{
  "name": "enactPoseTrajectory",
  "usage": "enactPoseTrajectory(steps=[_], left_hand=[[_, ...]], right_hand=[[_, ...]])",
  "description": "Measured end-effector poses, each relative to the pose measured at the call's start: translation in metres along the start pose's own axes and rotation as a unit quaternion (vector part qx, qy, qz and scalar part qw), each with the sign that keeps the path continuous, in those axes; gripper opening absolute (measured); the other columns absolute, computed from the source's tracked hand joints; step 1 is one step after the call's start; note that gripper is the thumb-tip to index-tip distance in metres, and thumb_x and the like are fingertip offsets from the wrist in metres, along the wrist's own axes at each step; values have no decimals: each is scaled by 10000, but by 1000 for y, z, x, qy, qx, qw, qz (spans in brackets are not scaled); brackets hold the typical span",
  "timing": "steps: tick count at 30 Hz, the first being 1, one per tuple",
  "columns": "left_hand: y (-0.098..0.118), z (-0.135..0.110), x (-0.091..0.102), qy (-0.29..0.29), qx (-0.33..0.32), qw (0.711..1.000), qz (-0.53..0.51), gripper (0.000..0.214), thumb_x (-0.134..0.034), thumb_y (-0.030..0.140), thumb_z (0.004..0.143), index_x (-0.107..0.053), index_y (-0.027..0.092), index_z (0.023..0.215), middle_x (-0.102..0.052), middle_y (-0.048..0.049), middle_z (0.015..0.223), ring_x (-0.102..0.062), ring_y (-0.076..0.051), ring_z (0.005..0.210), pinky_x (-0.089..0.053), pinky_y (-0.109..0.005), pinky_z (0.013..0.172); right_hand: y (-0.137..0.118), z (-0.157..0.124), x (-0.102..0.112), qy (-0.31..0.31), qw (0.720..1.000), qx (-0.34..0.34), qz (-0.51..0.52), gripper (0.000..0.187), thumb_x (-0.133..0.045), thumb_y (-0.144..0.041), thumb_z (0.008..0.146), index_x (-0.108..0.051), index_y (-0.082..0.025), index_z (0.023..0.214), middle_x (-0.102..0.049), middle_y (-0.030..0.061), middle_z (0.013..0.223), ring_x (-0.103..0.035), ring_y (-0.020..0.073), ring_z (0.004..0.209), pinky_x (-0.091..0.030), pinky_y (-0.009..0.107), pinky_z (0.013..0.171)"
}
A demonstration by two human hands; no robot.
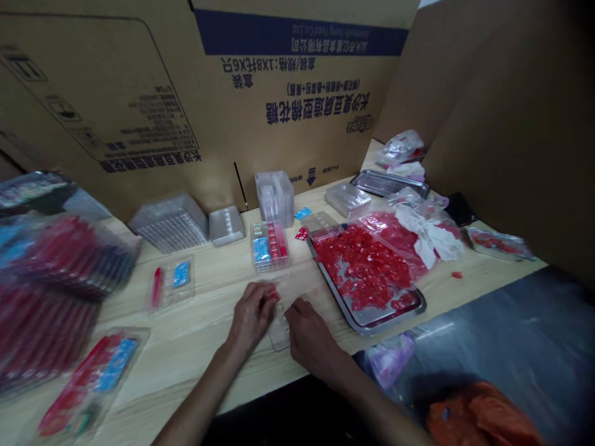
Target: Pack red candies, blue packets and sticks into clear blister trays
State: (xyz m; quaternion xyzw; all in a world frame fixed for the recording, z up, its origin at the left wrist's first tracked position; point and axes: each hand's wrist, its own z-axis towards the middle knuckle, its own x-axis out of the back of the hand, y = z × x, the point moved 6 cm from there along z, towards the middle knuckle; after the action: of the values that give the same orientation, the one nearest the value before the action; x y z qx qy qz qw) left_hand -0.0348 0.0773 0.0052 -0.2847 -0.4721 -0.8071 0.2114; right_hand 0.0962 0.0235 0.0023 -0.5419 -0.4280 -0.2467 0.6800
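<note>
My left hand [250,314] is closed, its fingertips pinching a small red piece [273,293] over the far end of a clear plastic tray [279,334]. The tray lies on the wooden table between my hands, and its compartments are partly covered. Curled fingers of my right hand [310,334] hold the tray at its right side; anything else in them is hidden. Just beyond my hands stands a filled clear tray [270,249] with a blue packet and red pieces. To the right, a metal tray [360,327] carries a heap of glossy red pieces [372,266].
Stacked filled trays [51,316] stand blurred at the left. Clear empty trays [174,223] are stacked along the cardboard box [297,142] behind. A torn plastic bag [395,229] lies over the metal tray's far side. The table's near edge runs below my wrists.
</note>
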Motion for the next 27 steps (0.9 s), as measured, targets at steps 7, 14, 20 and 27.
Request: enactPoseTrajectory(steps=[7, 14, 20, 27], left_hand=[[-12, -3, -7, -32, -122, 986, 113, 345, -484, 189, 900, -656, 176, 1199, -653, -137, 1256, -635, -260, 1144, -551, -402, 958], [-23, 3, -1, -41, -126, 985, 106, 273, -523, 366, 940, -655, 230, 1137, -677, -83, 1205, -676, -237, 1060, -579, -393, 908], [-8, 11, 6, 9, -79, 992, 98, 292, -548, 378, 916, -661, 188, 1108, -638, -127, 1189, -647, -265, 1069, -568, -427, 890], [32, 26, 7, 23, 27, 995, -93, 258, -543, 372, 904, -702, 189, 990, -676, -94, 1014, -660, -221, 914, -553, -330, 752]], right_hand=[[4, 4, 15, 28, 999, 5, 41, 313, -516, 24, 763, -639, -116, 1014, -613, 120, 1005, -562, 219, 1012, -473, 303, 897], [108, -18, 97, 140, 961, -203, -127, 454, -586, -57, 779, -594, -131, 1227, -543, 219, 1168, -543, 350, 1023, -436, 444, 828], [158, -11, 95, 116, 954, -228, -160, 366, -547, -19, 759, -613, -154, 1093, -588, 163, 1049, -590, 265, 872, -424, 343, 738], [174, 6, 119, 314, 916, -206, 140, 169, -462, -213, 866, -611, -171, 934, -604, 29, 763, -554, 184, 687, -419, 279, 650]])
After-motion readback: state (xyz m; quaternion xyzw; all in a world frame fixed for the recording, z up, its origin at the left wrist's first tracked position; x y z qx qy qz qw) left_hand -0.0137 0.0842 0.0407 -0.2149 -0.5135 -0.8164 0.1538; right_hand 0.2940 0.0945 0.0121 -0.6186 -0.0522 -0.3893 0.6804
